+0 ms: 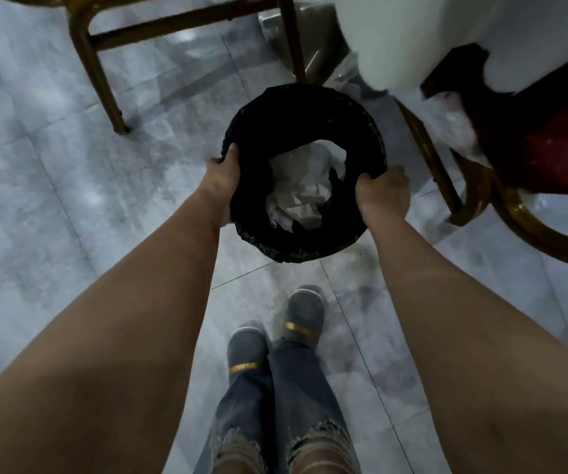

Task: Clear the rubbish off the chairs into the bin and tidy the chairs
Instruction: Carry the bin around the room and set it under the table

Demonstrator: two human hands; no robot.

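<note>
A round bin (296, 111) lined with a black bag is below me, over the tiled floor. Crumpled white paper rubbish (305, 186) lies inside it. My left hand (222, 177) grips the bin's left rim, thumb over the edge. My right hand (383, 193) grips the right rim. A chair with a red seat (549, 159) and gold frame stands at the right, with white crumpled rubbish (453, 128) on the seat's edge. Another gold-legged chair (94, 63) stands at the upper left.
A white cloth (412, 35) hangs at the top right, over the red chair. A clear plastic sheet (313, 49) lies on the floor behind the bin. My feet in grey shoes (275, 333) stand on the grey marbled tiles (53, 200).
</note>
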